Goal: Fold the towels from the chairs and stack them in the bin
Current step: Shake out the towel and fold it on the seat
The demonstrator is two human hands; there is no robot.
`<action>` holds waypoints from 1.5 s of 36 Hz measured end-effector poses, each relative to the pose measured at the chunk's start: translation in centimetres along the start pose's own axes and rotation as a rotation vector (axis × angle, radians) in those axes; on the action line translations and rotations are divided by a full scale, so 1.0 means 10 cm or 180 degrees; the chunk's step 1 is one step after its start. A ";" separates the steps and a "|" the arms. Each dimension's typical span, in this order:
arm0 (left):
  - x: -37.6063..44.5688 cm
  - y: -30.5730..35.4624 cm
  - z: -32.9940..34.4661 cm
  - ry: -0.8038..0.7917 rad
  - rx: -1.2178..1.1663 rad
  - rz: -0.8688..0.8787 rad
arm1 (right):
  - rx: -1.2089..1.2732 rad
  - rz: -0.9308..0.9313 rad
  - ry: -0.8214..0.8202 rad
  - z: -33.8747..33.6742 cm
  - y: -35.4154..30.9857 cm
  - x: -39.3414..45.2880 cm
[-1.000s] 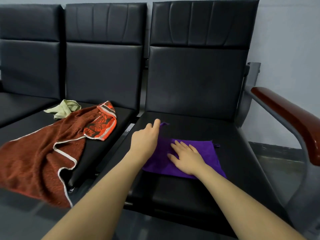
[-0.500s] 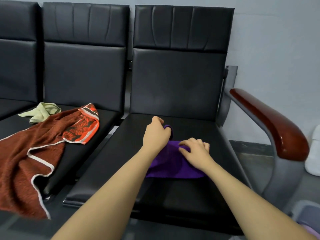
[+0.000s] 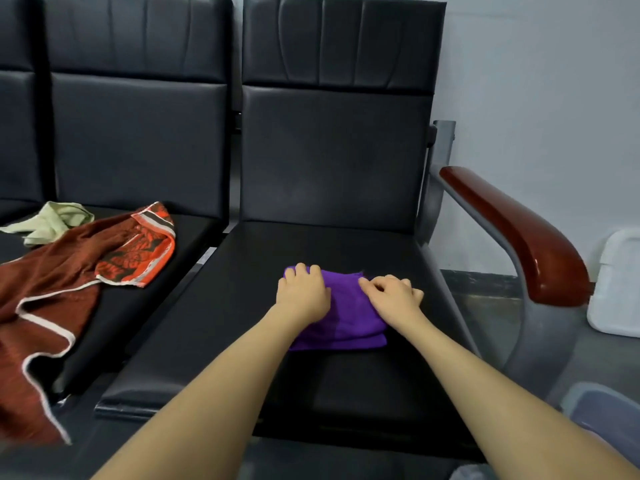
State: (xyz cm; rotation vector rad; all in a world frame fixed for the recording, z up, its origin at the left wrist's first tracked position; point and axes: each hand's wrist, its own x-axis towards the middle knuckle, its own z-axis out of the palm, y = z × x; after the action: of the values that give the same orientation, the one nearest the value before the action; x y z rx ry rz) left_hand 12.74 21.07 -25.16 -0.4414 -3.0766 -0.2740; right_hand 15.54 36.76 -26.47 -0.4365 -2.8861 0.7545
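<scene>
At the far left, a pale green cloth (image 3: 52,221) lies crumpled on the seat of the middle chair (image 3: 194,233), touching the upper edge of a large rust-red towel (image 3: 52,289) with a white border. That towel spreads across the same seat and spills over its front edge toward the floor, and one corner with a bright orange pattern is turned up near the gap between the seats. The next chair to the right (image 3: 249,306), black and padded like the others, carries a small purple towel (image 3: 346,320) in the middle of its seat, folded over on itself so that a doubled edge shows along the near side. The left hand (image 3: 303,292) rests on the left part of the purple towel with its fingers curled down over the far left corner, gripping the cloth there. The right hand (image 3: 394,294) sits on the right part of the same towel, fingers bent and bunched close together, pinching the fabric at its far right edge. Both forearms reach in from the bottom of the view. To the right of the seat a red-brown armrest (image 3: 519,237) curves down on a grey metal frame. Beyond it a white plastic container (image 3: 616,289) stands on the floor by the wall; what it holds cannot be seen. At the lower right, the rim of a pale translucent bin (image 3: 602,410) shows on the floor, with its contents out of view.
</scene>
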 end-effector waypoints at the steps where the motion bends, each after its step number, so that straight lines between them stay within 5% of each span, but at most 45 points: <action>1: -0.01 -0.04 0.03 -0.0185 0.0103 0.0008 | 0.0040 -0.0004 0.0054 0.02 -0.02 0.00; 5: -0.03 -0.18 0.16 -0.0779 0.0305 0.0044 | 0.0058 -0.0126 0.0155 0.08 -0.11 -0.01; 14: -0.06 -0.28 0.15 -0.0702 0.0243 0.0161 | 0.0649 -0.0438 0.0245 0.14 -0.16 -0.09; 24: -0.13 -0.18 -0.08 -0.0695 -0.0303 0.1117 | -0.0151 -0.0024 0.0299 0.15 -0.15 -0.09; 37: -0.26 -0.28 -0.15 -0.0791 -0.0702 0.1623 | -0.0934 0.0550 0.0099 0.10 -0.22 -0.16; 43: -0.29 -0.34 -0.16 -0.1008 -0.1177 0.1177 | -0.0909 0.0607 0.0147 0.14 -0.28 -0.18; 49: -0.25 -0.35 -0.13 0.0201 -0.0447 0.0376 | -0.0984 0.0658 0.0025 0.20 -0.37 -0.13; 54: -0.19 -0.38 0.01 0.0289 -0.0006 -0.0624 | -0.0852 0.0579 0.0025 0.25 -0.43 -0.13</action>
State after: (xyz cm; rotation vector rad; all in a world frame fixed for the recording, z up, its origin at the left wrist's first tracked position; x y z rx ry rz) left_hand 13.47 16.97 -26.03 -0.1227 -3.0318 -0.2918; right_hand 15.20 31.59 -26.59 -0.7382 -2.9787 0.3847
